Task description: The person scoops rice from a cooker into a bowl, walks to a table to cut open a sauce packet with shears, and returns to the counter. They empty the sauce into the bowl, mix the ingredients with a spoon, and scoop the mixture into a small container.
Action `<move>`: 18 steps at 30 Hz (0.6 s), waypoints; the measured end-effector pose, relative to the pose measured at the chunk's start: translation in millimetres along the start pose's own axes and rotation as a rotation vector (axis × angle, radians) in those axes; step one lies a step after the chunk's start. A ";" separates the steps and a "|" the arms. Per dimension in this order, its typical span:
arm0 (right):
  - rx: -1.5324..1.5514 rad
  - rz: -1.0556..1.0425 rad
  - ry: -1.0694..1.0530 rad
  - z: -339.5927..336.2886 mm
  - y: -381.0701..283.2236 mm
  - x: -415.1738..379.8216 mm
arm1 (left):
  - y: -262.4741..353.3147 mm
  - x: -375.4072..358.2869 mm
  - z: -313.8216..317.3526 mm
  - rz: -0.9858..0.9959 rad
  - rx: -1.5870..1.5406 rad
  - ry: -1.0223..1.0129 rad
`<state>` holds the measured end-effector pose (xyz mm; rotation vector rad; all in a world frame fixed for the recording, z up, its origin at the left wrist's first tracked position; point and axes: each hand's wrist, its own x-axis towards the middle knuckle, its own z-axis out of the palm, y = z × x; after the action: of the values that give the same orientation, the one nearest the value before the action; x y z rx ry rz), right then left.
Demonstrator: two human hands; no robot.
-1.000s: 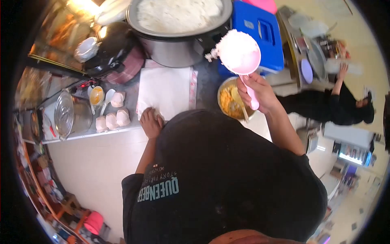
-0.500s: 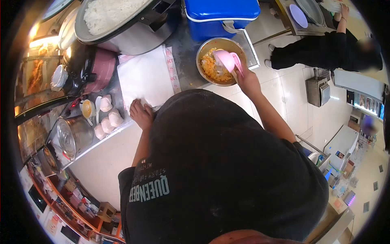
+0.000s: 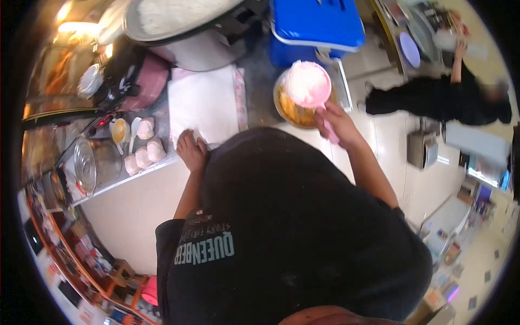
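The black shirt (image 3: 303,216) nearest the camera has big pale letters that seem to read "QUEENBEE", the end lost in a fold; the smaller line starts "STORY FOR".

The left hand (image 3: 192,150) lies palm down, fingers loosely spread and holding nothing, at the near edge of the white paper sheets (image 3: 200,103). Pinkish print shows along their side, too blurred to read. The right hand (image 3: 341,125) is closed round the handle of a pink scoop (image 3: 324,89), heaped with white rice (image 3: 302,81). The scoop is up over a metal bowl (image 3: 278,103) holding orange-yellow food (image 3: 294,112).

Along the counter (image 3: 260,112) are four pale rounded pieces (image 3: 143,155), a small cup (image 3: 119,130) of something orange, a white spoon (image 3: 134,136) and a steel pot (image 3: 105,162) with a see-through lid (image 3: 85,162). Farther back stand a pink-and-black cooker (image 3: 149,84), a big cooker (image 3: 200,54) full of white rice and a blue cool box (image 3: 317,27). Beyond, another person (image 3: 433,100) in black reaches over a worktop.
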<state>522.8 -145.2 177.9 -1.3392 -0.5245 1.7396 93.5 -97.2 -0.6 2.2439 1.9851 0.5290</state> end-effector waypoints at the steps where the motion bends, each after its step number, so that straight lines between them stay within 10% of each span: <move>1: 0.000 -0.029 -0.044 22.0 -18.1 -5.0 | -1.8 2.4 1.4 -0.011 0.027 0.003; 7: -0.586 -0.547 -0.114 136.2 -168.9 53.4 | 1.7 5.8 -12.7 -0.022 -0.105 0.056; 9: -1.158 -1.076 0.103 167.8 -207.8 115.7 | -1.0 5.0 -12.7 -0.025 -0.119 0.068; 11: -1.610 -1.095 0.278 213.9 -222.7 156.7 | -0.3 5.3 -14.1 -0.030 -0.139 0.087; 14: -1.899 -0.947 -0.001 244.6 -222.4 210.2 | -2.0 5.2 -19.0 -0.033 -0.155 0.077; 18: -1.892 -1.034 0.093 265.9 -274.5 254.6 | -1.6 7.6 -25.2 -0.048 -0.201 0.089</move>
<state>363.3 257.9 329.3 -1.5518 -2.5208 -0.1029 84.6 -93.4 24.0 2.0829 1.9231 0.7975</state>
